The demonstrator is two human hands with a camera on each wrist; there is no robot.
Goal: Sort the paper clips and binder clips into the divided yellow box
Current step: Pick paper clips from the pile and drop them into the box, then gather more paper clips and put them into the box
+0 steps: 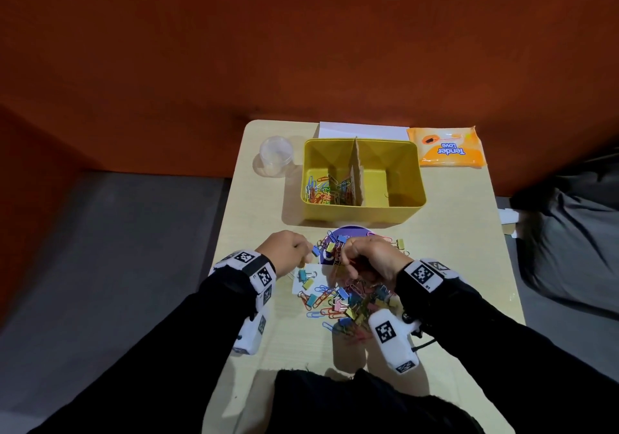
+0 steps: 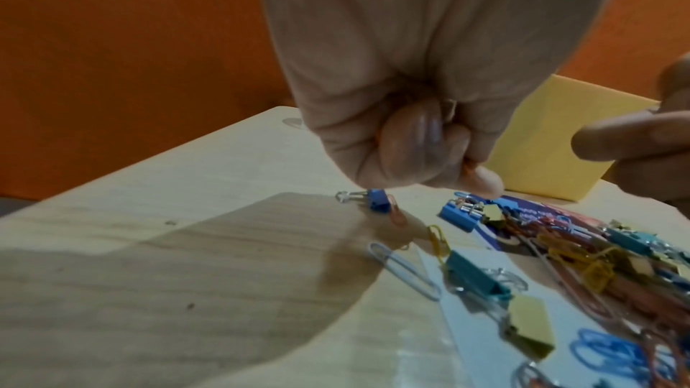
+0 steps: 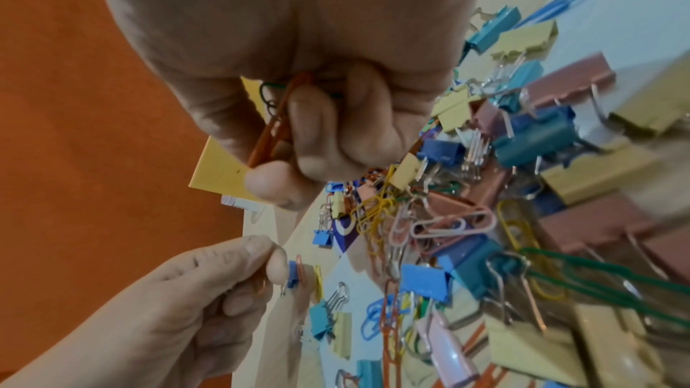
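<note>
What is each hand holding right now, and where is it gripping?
Right hand grips paper clips bunched in its curled fingers. Left hand pinches something at its fingertips beside a small blue binder clip; what exactly, unclear.

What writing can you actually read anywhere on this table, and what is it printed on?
"Tender Love": on the orange packet at the table's far right corner, printed upside down from the head view.
Purple round card under the clip pile: it carries white lettering, too small and blurred to read.
Square black-and-white coded markers on the wristbands: patterns only, with tiny unreadable digits beside them.

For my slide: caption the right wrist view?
Right hand grips orange paper clips above the mixed clip pile.
</note>
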